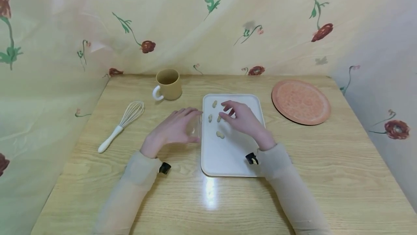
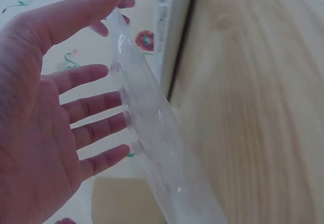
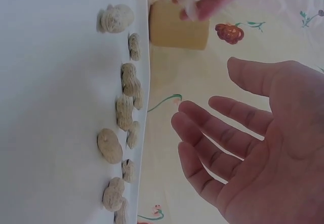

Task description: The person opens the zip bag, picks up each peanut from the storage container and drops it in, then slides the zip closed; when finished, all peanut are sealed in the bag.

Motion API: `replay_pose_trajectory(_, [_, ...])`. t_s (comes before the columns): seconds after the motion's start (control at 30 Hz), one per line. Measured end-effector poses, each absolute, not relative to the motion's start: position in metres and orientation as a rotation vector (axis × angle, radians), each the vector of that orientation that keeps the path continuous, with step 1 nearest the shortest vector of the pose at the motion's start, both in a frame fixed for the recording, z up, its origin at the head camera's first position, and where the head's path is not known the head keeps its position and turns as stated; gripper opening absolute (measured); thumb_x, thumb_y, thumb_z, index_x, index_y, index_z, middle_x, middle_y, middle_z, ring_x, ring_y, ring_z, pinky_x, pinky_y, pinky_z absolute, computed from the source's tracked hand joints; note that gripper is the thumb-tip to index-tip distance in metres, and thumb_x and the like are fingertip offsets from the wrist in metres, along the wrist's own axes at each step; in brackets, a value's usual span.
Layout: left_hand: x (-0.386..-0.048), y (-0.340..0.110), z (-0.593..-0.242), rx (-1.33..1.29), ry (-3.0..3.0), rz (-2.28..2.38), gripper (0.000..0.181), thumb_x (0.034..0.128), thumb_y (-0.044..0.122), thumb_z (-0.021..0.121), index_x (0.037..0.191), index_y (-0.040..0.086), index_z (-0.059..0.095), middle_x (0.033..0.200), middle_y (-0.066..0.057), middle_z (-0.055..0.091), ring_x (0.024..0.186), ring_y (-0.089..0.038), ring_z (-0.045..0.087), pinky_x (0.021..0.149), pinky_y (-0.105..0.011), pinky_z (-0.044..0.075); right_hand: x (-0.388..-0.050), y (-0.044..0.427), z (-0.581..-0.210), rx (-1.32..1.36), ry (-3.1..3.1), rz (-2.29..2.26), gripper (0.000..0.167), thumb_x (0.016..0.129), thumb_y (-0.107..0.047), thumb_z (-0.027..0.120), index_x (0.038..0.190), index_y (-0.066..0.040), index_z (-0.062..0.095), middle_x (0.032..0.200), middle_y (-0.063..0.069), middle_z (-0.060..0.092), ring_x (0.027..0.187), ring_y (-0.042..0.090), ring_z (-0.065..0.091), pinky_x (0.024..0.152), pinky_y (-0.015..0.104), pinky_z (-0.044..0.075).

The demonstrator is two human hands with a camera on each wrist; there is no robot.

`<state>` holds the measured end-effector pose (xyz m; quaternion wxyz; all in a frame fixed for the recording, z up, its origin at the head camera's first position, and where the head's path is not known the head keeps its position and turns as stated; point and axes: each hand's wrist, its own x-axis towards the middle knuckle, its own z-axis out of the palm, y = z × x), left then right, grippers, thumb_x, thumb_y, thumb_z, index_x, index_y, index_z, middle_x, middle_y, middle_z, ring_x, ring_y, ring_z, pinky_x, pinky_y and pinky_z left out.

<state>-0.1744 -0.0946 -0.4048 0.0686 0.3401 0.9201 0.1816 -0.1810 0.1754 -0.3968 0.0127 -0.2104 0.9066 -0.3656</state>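
Observation:
Several peanuts (image 1: 220, 134) lie on a white tray (image 1: 224, 155); the right wrist view shows more peanuts (image 3: 110, 146) along one side. Left of the tray, my left hand (image 1: 174, 128) holds a clear plastic bag (image 1: 194, 129) between its thumb and spread fingers. In the left wrist view the fingertips of that hand (image 2: 45, 117) meet the edge of the bag (image 2: 152, 112). Over the upper part of the tray hovers my right hand (image 1: 245, 121), fingers loosely bent. The right wrist view shows the right hand (image 3: 268, 148) with nothing in it.
A yellow mug (image 1: 172, 86) with a white handle stands behind my left hand. The white whisk (image 1: 118, 129) lies at the left. A round orange placemat (image 1: 301, 101) is right of the tray, and a flowered cloth (image 1: 195, 39) hangs behind the table.

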Motion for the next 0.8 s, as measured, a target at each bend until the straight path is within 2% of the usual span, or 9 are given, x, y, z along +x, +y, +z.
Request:
replay_pose_trajectory(0.3, [-0.181,-0.083,-0.398,1.080,2.780,0.672,0.090,0.0803,0.054,0.078,0.152,0.017,0.039,0.151,-0.006,0.039,0.137,-0.025,0.039,0.112,-0.054,0.028,-0.179,0.167,-0.399,-0.660,2.816,-1.158,0.033,0.096,-0.019,0.067,0.122,0.003,0.065,0.097,0.010,0.070,0.081,0.024,0.064,0.070,0.036,0.052])
replay_pose_trajectory(0.57, [-0.183,-0.073,-0.401,1.119,2.786,0.751,0.089,0.0807,0.055,0.077,0.152,0.017,0.039,0.152,-0.005,0.037,0.138,-0.026,0.039,0.112,-0.053,0.029,-0.172,0.158,-0.398,-0.656,2.701,-1.353,0.023,0.096,-0.012,0.067,0.112,0.004,0.068,0.091,0.010,0.071,0.076,0.021,0.064,0.071,0.034,0.052])
replay_pose_trajectory(0.8, [-0.186,-0.066,-0.397,1.183,2.802,0.780,0.087,0.0812,0.053,0.078,0.151,0.015,0.041,0.153,-0.008,0.037,0.138,-0.029,0.038,0.111,-0.055,0.029,-0.171,0.154,-0.392,-0.532,2.572,-1.465,0.021,0.098,-0.014,0.064,0.110,0.003,0.069,0.090,0.013,0.070,0.078,0.029,0.066,0.069,0.033,0.053])
